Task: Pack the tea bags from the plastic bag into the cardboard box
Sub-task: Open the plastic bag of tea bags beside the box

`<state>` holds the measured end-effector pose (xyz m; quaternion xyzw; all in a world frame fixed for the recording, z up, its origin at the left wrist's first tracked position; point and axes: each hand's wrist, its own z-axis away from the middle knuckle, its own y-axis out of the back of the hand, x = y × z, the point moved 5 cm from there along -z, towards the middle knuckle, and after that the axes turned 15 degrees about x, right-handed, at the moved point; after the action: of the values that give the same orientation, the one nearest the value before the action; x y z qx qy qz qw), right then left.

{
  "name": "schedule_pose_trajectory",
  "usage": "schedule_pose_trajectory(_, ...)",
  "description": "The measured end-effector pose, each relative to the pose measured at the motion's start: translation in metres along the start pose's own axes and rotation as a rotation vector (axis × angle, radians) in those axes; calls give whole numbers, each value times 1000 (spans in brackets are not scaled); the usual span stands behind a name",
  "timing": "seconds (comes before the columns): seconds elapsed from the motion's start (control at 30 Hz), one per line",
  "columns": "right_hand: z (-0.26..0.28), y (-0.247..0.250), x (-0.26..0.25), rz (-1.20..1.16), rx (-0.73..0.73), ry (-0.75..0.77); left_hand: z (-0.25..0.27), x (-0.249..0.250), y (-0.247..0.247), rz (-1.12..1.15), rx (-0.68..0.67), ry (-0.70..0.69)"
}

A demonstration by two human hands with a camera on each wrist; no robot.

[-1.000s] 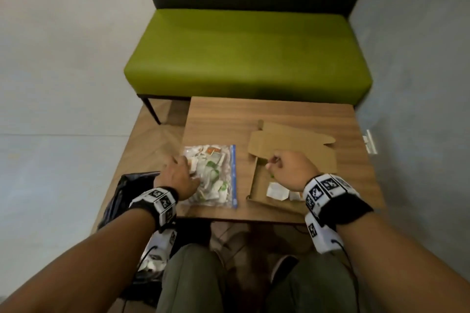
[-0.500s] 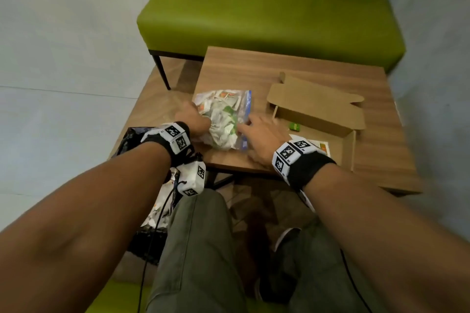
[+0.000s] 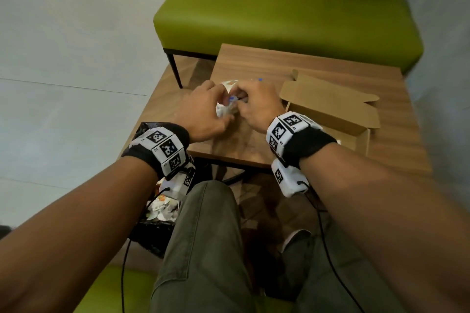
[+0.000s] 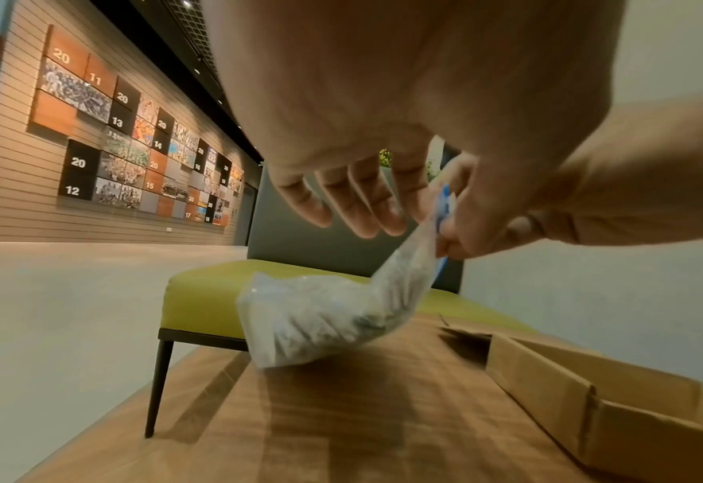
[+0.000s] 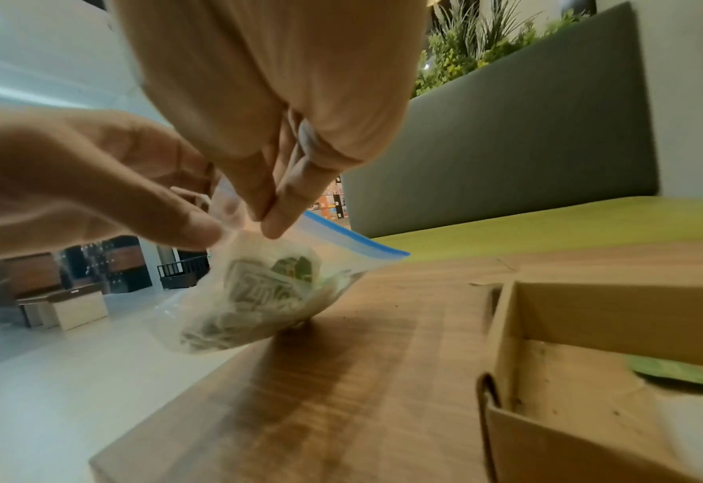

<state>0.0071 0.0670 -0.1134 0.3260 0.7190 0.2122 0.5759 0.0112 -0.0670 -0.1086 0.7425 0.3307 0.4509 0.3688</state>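
Note:
A clear plastic bag [image 3: 225, 110] with a blue zip strip holds several tea bags. It stands tilted on the wooden table [image 3: 279, 68], its bottom resting on the wood and its top raised. My left hand [image 3: 203, 109] pinches the top edge from the left. My right hand [image 3: 256, 104] pinches the blue zip strip [image 5: 341, 238] from the right. In the right wrist view, paper tea bags [image 5: 259, 294] show through the plastic. The open cardboard box [image 3: 330, 109] lies just right of my hands, with a green tea bag [image 5: 680, 372] inside; my right wrist hides most of its inside in the head view.
A green bench [image 3: 279, 7] stands behind the table. A black bin bag [image 3: 157, 213] with paper scraps sits on the floor by my left knee. The box's lid flap [image 3: 318, 94] leans open towards the back. Cables hang from both wrist cameras.
My right hand left the box and came across to the bag. Both hands took hold of the bag's top and raised it from lying flat.

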Motion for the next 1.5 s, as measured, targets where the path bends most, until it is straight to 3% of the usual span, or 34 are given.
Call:
schedule_pose_trajectory(0.27, 2, -1, -18, 220, -2, 179, 3, -12, 13, 144, 144, -22)
schedule_pose_trajectory(0.4, -10, 7, -5, 327, 44, 110, 6, -36, 38, 184, 198, 35)
schedule_pose_trajectory(0.5, -19, 18, 14, 446, 101, 33, 9, -73, 59, 236, 263, 212)
schedule_pose_trajectory(0.6, -25, 21, 21, 474, 129, 1, 13, -85, 62, 198, 152, 230)
schedule_pose_trajectory(0.73, -29, 17, 19, 399, 171, -38, 13, -59, 44, 167, -83, 195)
schedule_pose_trajectory(0.87, -24, 12, 19, 368, 175, -31, 3, -33, 19, -19, -206, 80)
schedule_pose_trajectory(1.03, -12, 15, 26, 382, 195, -28, -2, -10, 8, -95, -173, 24)
schedule_pose_trajectory(1.13, 4, 12, 7, 301, 235, 229, -3, -12, 6, -50, -90, 101)
schedule_pose_trajectory(1.2, 15, 5, -5, 213, 182, 323, -2, -12, 6, -32, -66, 123)
schedule_pose_trajectory(1.27, 21, -5, -11, 170, 86, 325, -1, -13, 8, 44, -34, 183)
schedule_pose_trajectory(1.4, 28, -28, 3, 295, -220, 155, 0, -23, 10, 388, 57, 448)
schedule_pose_trajectory(1.5, 30, -35, 16, 297, -293, -1, -1, -23, 11, 505, 17, 495)
